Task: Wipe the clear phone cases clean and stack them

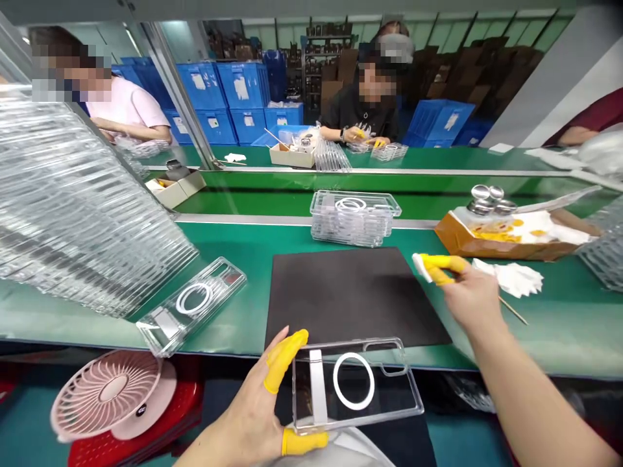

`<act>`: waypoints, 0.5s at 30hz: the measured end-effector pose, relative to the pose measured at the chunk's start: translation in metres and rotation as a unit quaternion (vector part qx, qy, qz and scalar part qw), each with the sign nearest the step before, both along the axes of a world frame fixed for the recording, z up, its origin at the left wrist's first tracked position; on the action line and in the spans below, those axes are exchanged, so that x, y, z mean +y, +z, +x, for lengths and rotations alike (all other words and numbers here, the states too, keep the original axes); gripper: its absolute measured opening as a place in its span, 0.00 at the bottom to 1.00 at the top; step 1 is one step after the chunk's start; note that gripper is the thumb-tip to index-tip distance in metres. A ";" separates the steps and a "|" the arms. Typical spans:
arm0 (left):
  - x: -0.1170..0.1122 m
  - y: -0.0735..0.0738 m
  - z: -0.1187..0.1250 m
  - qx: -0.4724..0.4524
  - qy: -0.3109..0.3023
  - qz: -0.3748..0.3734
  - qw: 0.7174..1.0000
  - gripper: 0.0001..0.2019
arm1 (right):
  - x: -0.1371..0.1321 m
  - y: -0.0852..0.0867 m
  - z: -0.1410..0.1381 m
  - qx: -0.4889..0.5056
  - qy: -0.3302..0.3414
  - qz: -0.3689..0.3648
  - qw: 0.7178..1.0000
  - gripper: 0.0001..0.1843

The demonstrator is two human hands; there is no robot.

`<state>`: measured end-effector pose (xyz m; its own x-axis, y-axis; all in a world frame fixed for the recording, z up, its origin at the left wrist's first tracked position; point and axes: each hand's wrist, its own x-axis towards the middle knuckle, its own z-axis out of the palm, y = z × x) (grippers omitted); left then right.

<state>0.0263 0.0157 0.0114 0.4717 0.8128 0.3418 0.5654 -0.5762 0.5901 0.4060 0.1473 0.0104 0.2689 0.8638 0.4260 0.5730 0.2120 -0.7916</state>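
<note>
My left hand grips a clear phone case by its left end, thumb and fingers on opposite edges. The case has a white ring and a white strip and is held tilted at the front edge of the bench. Yellow finger cots cover the thumb and some fingers. My right hand, also in yellow finger cots, pinches a small folded white wipe above the right edge of a black mat. Beneath that hand lie a crumpled white tissue and a thin wooden stick, partly hidden.
Stacked clear cases stand behind the mat. A tall leaning stack of cases fills the left, beside a single case. An orange-brown box holds finger cots and metal-topped bottles. Below is a pink fan. Co-workers sit across the green belt.
</note>
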 end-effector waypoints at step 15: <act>-0.028 -0.030 -0.010 -0.004 0.064 -0.084 0.994 0.48 | -0.027 -0.019 -0.030 0.073 0.025 -0.050 0.996 0.18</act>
